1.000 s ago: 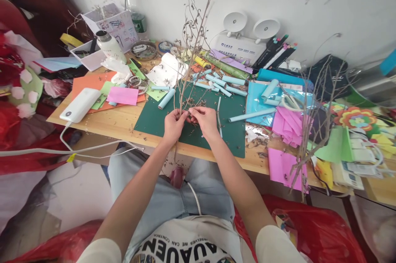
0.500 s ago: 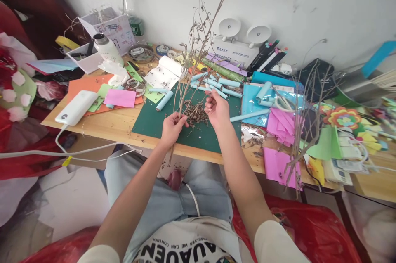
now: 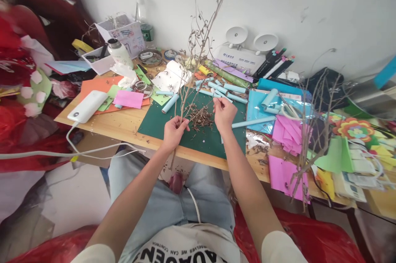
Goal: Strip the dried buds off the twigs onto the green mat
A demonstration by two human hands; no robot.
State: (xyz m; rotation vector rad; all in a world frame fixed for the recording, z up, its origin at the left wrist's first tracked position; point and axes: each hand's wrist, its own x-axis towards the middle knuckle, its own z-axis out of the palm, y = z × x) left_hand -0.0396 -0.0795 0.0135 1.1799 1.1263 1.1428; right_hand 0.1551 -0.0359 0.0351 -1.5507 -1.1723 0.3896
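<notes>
My left hand (image 3: 175, 131) is closed round the lower stems of a tall dried branch (image 3: 201, 50), which leans up and to the right in front of the wall. Curled dead leaves cling to its upper twigs. My right hand (image 3: 224, 113) is closed in a pinch to the right of the stems; whatever its fingertips hold is too small to make out. Between the hands, a heap of crumbled dry leaves (image 3: 201, 117) lies on the green cutting mat (image 3: 154, 119). Rolled light-blue paper tubes (image 3: 234, 88) lie behind the heap.
At the left are a white power bank (image 3: 87, 106) with a cable, pink paper (image 3: 128, 98) and an uncapped white bottle (image 3: 119, 51). Scissors (image 3: 290, 111), crumpled pink paper (image 3: 289, 133) and more bare twigs (image 3: 309, 143) crowd the right. A white twin-lamp unit (image 3: 239, 58) stands by the wall.
The view has shifted, so the table appears slightly farther right and lower. My right hand has moved a little down, away from the stems. My left hand keeps hold of the branch.
</notes>
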